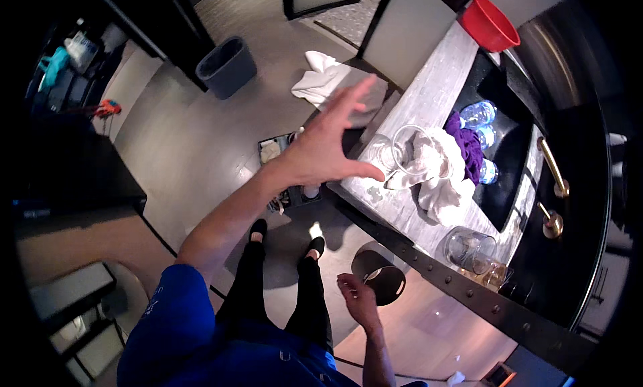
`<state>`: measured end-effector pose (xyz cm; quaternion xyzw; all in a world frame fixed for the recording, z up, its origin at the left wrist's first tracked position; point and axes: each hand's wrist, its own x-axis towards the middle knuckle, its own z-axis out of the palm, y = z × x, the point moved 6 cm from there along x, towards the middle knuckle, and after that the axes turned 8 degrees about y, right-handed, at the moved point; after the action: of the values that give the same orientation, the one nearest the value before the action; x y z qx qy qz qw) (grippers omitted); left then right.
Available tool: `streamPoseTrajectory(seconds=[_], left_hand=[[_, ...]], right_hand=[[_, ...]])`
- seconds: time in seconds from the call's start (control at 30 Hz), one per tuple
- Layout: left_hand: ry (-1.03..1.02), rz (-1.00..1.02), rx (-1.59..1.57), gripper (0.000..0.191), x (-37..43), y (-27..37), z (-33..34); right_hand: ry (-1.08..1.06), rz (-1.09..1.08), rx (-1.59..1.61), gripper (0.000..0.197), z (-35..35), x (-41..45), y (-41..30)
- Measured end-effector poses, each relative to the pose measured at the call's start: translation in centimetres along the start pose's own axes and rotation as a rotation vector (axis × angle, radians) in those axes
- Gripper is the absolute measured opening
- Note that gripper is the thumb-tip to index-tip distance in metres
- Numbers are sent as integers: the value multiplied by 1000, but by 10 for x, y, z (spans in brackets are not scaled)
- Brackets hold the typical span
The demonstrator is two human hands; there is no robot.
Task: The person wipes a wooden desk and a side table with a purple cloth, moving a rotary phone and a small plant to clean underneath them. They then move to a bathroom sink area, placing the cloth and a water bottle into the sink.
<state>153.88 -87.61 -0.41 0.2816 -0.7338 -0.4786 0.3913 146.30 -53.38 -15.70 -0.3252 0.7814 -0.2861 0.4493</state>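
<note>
My left hand (324, 143) is stretched out with thumb and fingers spread, holding nothing. Past its thumb, a clear glass vessel (388, 153) is on the pale stone counter (374, 198). Against the glass lies a crumpled white cloth (442, 198), and a purple cloth (464, 148) hangs over the sink edge beside it. Several clear plastic bottles (478, 114) lie in the black sink (507, 186). Lower down, my right hand (359, 301) is loosely bent near a dark bin (379, 276); nothing shows in it, but its palm is partly hidden.
A red basin (489, 24) stands at the counter's far end. Nearer me are a glass jar (467, 249) and brass taps (552, 224). On the floor are a caddy of items (305, 193), a white cloth (321, 78) and a grey bin (227, 68). A riveted dark edge (452, 276) borders the counter.
</note>
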Motion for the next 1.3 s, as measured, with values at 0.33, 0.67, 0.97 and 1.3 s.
streamPoseTrajectory(seconds=[0.33, 0.67, 0.97, 1.3], left_hand=[[-45, -169, -45, 53, -31, -12, -70], [-231, -325, -232, 34, -112, -32, -84], [-553, -660, -1217, 79, -147, 76, -13], [40, -715, -895, 35, -214, 18, 12]], right_hand=[[1186, -483, -603, 53, -127, 42, -277], [1704, -801, -50, 25, -202, -41, -336], [944, -235, 164, 23, -63, -144, -302], [751, -161, 43, 32, -33, -159, -149]])
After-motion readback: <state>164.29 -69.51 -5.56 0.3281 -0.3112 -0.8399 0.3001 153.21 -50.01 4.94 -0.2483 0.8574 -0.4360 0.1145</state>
